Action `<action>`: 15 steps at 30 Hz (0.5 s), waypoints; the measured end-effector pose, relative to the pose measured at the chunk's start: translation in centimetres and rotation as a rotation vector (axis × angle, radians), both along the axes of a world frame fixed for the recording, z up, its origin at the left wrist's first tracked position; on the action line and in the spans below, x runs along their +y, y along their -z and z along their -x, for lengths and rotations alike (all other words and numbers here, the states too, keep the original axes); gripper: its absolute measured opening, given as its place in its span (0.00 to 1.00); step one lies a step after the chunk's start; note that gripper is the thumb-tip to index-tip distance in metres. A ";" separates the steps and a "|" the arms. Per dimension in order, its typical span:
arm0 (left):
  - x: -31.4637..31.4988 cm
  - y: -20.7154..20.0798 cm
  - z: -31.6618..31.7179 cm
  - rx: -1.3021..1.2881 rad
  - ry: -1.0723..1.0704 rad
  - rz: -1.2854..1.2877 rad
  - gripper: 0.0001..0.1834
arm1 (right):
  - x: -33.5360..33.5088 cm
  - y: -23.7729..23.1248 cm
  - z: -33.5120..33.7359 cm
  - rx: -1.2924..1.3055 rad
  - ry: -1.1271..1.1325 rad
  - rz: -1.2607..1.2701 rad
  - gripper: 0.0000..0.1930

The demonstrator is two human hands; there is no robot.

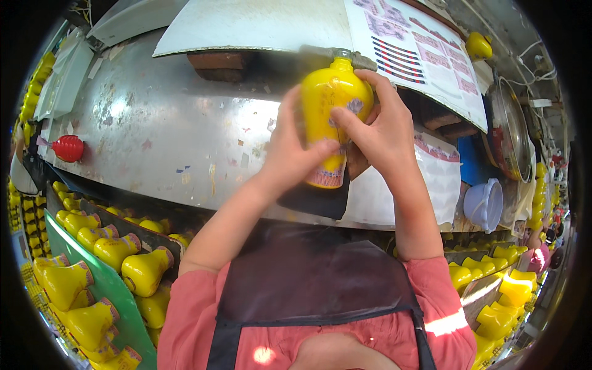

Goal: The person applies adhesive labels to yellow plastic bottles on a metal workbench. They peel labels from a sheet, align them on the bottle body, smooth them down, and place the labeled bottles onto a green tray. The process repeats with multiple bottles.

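Note:
A glossy yellow ceramic bottle (328, 102) with a narrow neck and a patterned pink band at its base stands upright over the metal worktable (160, 129). My left hand (290, 151) wraps its lower left side, thumb across the front. My right hand (382, 126) grips the right side, fingertips pressing a small purple flower decal on the bottle's front. Both forearms rise from the lower edge, in pink sleeves over a dark apron.
Rows of similar yellow bottles (123, 259) lie in a green-edged crate at lower left, and more (493, 290) at lower right. A red bottle (69, 148) lies at the left. A printed sheet (419, 49), a pale plastic bowl (484, 203) and a metal pan (509, 129) lie to the right.

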State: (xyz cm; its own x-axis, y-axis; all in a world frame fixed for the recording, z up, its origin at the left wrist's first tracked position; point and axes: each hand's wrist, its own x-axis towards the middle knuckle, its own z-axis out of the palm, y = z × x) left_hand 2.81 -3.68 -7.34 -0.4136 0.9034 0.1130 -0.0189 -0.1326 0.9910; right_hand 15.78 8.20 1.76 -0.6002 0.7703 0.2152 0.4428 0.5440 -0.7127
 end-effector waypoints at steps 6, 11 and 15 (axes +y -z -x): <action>0.0 0.0 -0.1 0.001 -0.015 -0.007 0.57 | 0.0 -0.3 -0.3 0.030 -0.030 -0.122 0.33; 0.2 -0.2 -0.1 -0.059 -0.046 -0.026 0.57 | 0.2 -0.6 -0.7 -0.040 -0.187 -0.356 0.23; 0.2 -0.5 -0.2 -0.081 -0.034 -0.011 0.56 | 0.8 -0.4 -0.3 -0.096 -0.253 -0.478 0.22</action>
State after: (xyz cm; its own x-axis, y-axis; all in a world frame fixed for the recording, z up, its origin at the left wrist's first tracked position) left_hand 2.99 -3.45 -6.80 -0.4524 0.8874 0.0880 -0.0945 -0.1458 0.9848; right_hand 16.10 8.98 2.17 -0.7885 0.4291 0.4406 0.3068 0.8953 -0.3230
